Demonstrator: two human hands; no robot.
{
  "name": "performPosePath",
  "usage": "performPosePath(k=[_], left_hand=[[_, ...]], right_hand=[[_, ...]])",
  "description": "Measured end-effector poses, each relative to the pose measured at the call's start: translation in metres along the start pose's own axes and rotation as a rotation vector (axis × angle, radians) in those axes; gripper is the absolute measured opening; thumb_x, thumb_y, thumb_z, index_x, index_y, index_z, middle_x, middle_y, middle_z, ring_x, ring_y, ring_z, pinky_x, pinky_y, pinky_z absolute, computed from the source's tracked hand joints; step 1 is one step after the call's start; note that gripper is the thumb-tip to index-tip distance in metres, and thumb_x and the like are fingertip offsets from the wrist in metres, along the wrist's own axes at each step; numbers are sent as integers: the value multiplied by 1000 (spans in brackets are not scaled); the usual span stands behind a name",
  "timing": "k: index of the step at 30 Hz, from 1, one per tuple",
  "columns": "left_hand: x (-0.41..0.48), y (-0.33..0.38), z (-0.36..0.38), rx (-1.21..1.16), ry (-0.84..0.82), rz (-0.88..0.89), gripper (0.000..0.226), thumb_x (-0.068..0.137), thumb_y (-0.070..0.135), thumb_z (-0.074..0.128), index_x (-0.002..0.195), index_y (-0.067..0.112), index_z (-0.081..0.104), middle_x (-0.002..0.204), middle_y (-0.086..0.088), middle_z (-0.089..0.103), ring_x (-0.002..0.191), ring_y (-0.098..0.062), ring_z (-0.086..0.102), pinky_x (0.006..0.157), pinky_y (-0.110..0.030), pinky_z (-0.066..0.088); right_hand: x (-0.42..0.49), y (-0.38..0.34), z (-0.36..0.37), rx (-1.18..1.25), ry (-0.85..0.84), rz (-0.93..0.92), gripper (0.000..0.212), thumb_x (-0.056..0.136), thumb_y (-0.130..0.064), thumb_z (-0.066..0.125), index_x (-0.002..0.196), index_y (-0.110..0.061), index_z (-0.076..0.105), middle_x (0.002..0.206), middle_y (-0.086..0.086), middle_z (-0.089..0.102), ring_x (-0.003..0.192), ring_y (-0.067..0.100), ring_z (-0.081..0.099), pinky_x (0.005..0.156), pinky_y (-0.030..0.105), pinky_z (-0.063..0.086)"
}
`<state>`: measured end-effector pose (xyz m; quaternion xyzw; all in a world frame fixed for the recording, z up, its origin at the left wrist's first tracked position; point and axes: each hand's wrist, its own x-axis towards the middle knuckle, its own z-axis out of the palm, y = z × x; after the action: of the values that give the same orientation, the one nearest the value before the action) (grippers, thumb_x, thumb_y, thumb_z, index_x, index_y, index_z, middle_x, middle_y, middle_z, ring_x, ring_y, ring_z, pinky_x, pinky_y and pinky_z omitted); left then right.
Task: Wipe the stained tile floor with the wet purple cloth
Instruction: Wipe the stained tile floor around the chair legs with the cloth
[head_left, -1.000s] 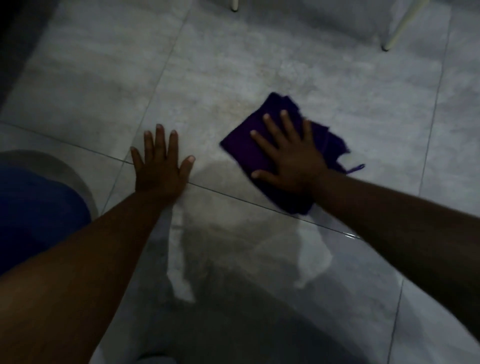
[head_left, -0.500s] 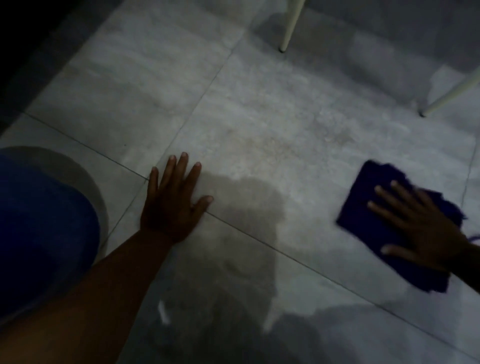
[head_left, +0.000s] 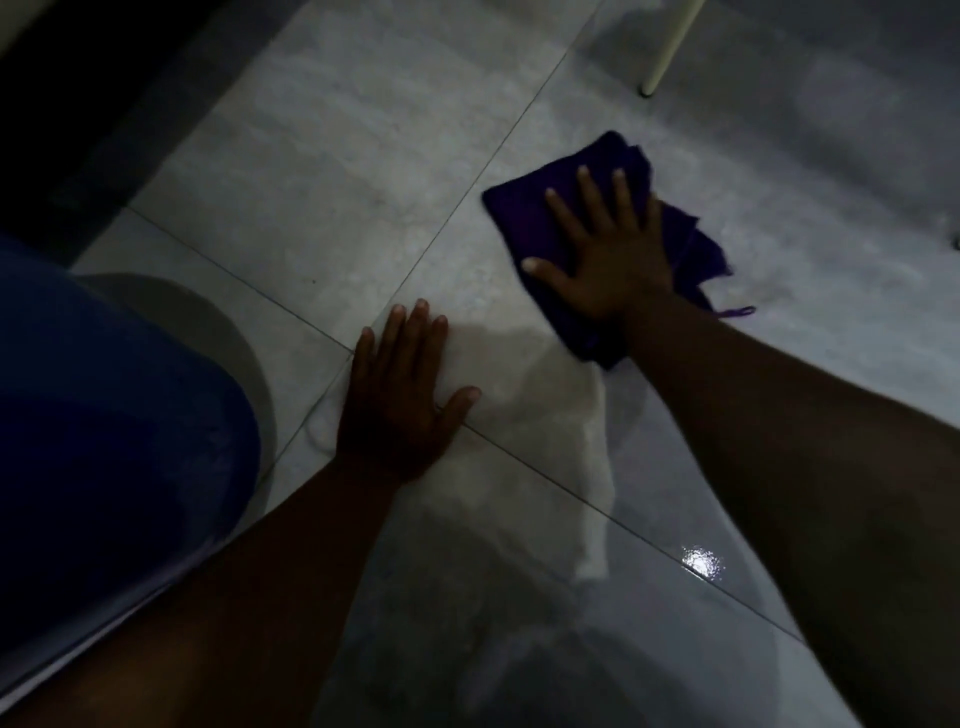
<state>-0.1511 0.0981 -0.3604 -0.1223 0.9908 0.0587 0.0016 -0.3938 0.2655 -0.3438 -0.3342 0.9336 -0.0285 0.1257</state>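
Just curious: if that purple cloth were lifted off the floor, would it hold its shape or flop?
The cloth would likely flop: it lies folded and rumpled under the right hand, with a loose thread trailing. It probably slides easily, since the tiles look glossy.

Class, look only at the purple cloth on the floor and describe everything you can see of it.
The purple cloth is dark purple, soft fabric, loosely folded into a rumpled pad with ragged edges and a loose thread trailing at its right. It lies flat on the grey tile floor, beside a grout line. The right hand presses on it, palm down and fingers spread, covering its middle. Wetness cannot be judged in this dim light.
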Motion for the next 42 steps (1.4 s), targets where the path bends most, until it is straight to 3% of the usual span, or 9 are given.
performPosePath(k=[4, 9, 16, 23, 26, 29, 34, 39, 42], left_hand=[[-1, -3, -14, -145, 45, -171, 80, 94, 65, 25, 155, 13, 28, 166, -13, 22, 154, -29, 16, 125, -53, 13], [6, -47, -33, -194, 31, -289, 81, 92, 67, 19, 153, 14, 31, 164, -11, 29, 153, -27, 22, 125, -51, 16], [-27, -40, -27, -180, -90, -283, 79, 92, 61, 15, 157, 18, 23, 168, -7, 15, 156, -24, 9, 127, -48, 8], [-18, 9, -31, -184, -8, -93, 71, 95, 53, 31, 148, 8, 42, 160, -18, 34, 151, -35, 27, 122, -55, 22], [0, 36, -33, -195, 0, 4, 70, 95, 51, 32, 147, 6, 44, 159, -20, 36, 150, -37, 30, 121, -56, 25], [16, 63, -30, -175, -27, 85, 71, 94, 52, 32, 148, 7, 43, 159, -19, 36, 150, -36, 29, 121, -55, 25], [48, 88, -18, -109, -92, 127, 68, 97, 50, 36, 153, 11, 34, 163, -15, 28, 154, -34, 19, 125, -52, 17], [82, 105, -4, -78, -47, 156, 71, 96, 54, 35, 151, 10, 39, 162, -19, 29, 152, -37, 22, 123, -56, 17], [108, 105, 3, -36, 0, 191, 70, 96, 57, 38, 151, 13, 40, 163, -17, 29, 152, -36, 22, 123, -56, 16]], right_hand=[[-16, -66, 15, 3, -17, -115, 90, 83, -87, 13, 159, -40, 0, 170, 3, -9, 154, 38, -14, 120, 66, -8], [-56, -131, 33, -15, -3, -372, 85, 86, -82, 25, 159, -40, 17, 171, 2, 6, 156, 38, -3, 120, 69, -1], [-153, -116, 54, -86, -50, -574, 84, 89, -81, 29, 159, -39, 14, 171, 0, 4, 156, 34, -9, 120, 66, -5], [-283, 0, 54, -41, -131, -424, 86, 86, -83, 40, 157, -37, 27, 169, 2, 19, 156, 37, 10, 117, 69, 15], [-323, 73, 43, -104, -174, -386, 89, 84, -82, 46, 157, -36, 27, 167, 2, 25, 154, 38, 19, 115, 68, 20], [-336, 132, 25, -139, -188, -197, 92, 84, -82, 42, 160, -35, 18, 165, 6, 29, 154, 36, 18, 114, 64, 22], [-305, 166, 18, -90, -147, 34, 88, 87, -84, 25, 160, -37, 9, 168, 7, 20, 156, 33, 7, 118, 68, 16], [-238, 179, 12, -67, -81, 109, 87, 84, -87, 12, 157, -44, -5, 170, -2, -4, 157, 31, -8, 122, 64, 2], [-180, 182, 5, -55, -32, 128, 91, 80, -89, 8, 158, -44, -3, 170, -4, -9, 156, 29, -11, 123, 62, -2]])
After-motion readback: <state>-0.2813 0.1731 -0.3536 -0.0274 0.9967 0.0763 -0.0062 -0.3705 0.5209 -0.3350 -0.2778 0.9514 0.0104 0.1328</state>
